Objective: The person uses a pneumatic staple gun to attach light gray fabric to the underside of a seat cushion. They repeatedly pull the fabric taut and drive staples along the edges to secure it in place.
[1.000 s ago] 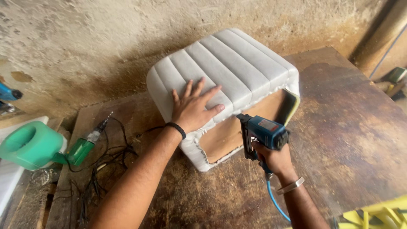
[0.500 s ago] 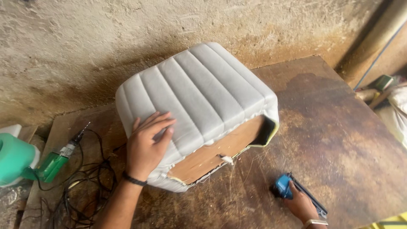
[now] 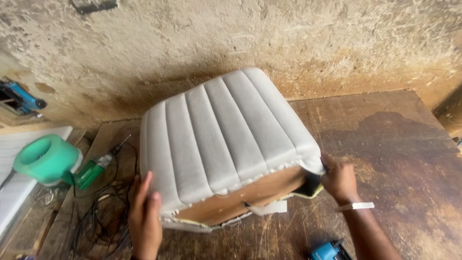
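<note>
Worn wooden bench (image 3: 394, 144). Both hands grip the ribbed grey cushion (image 3: 226, 139): left hand (image 3: 144, 219) flat, right hand (image 3: 339, 179) clenching its corner. Underside edge unfinished; blue stapler (image 3: 329, 251) set down.

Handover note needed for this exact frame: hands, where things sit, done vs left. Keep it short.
Left hand: open, flat against the near left side of the grey ribbed padded cushion.
Right hand: gripping the cushion's near right corner, at the fabric edge.
Cushion stands tilted on the worn wooden table, brown board underside facing the camera.
Blue staple gun lies on the table near the right forearm, not held.
Done: fabric wraps the top and sides.
Left: loose fabric tab and yellow foam edge show along the bottom; judging by that, the edge is unfinished.
</note>
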